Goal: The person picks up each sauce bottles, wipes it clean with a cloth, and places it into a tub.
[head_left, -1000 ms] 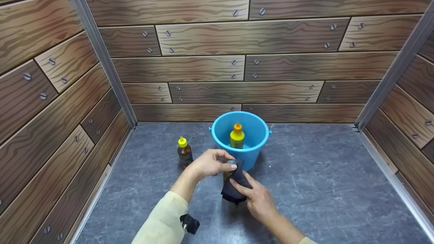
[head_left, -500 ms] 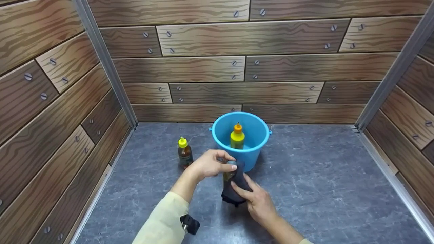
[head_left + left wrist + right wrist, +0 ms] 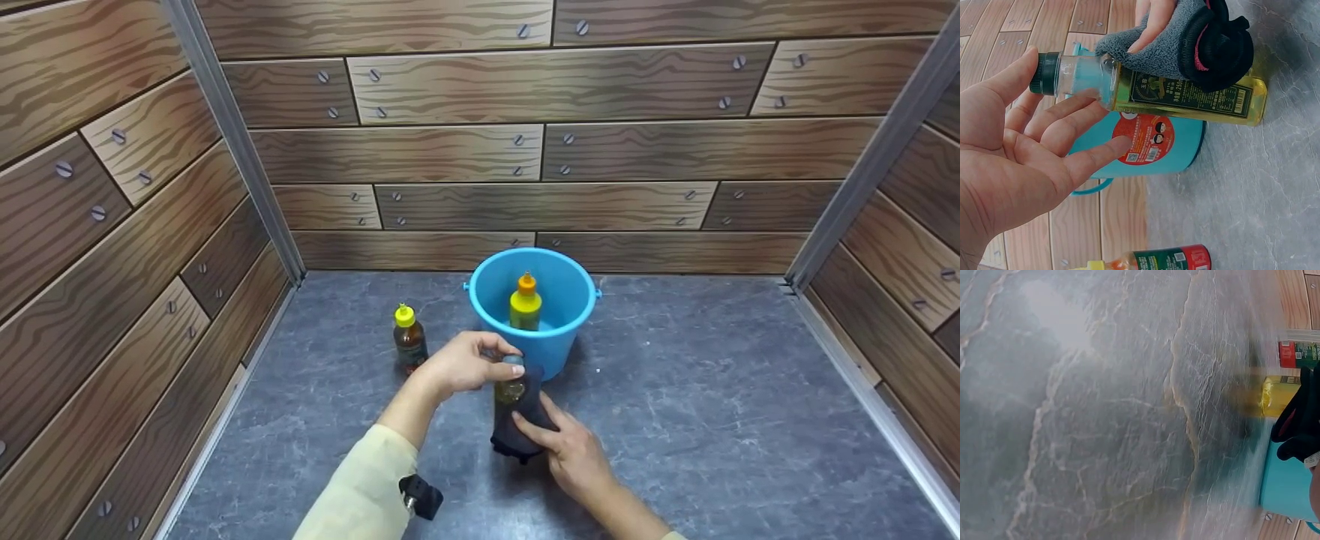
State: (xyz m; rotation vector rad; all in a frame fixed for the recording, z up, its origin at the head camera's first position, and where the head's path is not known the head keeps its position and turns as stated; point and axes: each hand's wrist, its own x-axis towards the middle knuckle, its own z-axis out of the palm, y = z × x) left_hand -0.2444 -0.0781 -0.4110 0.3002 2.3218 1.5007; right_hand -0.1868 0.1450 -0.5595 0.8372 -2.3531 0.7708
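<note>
Bottle of yellow liquid (image 3: 1143, 93) upright between left hand (image 3: 469, 361) and right hand (image 3: 576, 446); grey cloth (image 3: 1162, 42) against its side.
Left thumb and fingertips pinched on the green cap (image 3: 1045, 73); right hand, lower, clasps the cloth to the bottle's body; blue bucket (image 3: 551, 352) just beyond both hands, yellow bottle (image 3: 525, 309) with orange top inside; brown bottle (image 3: 410, 346) left of the left hand, on the grey surface (image 3: 712, 405).
</note>
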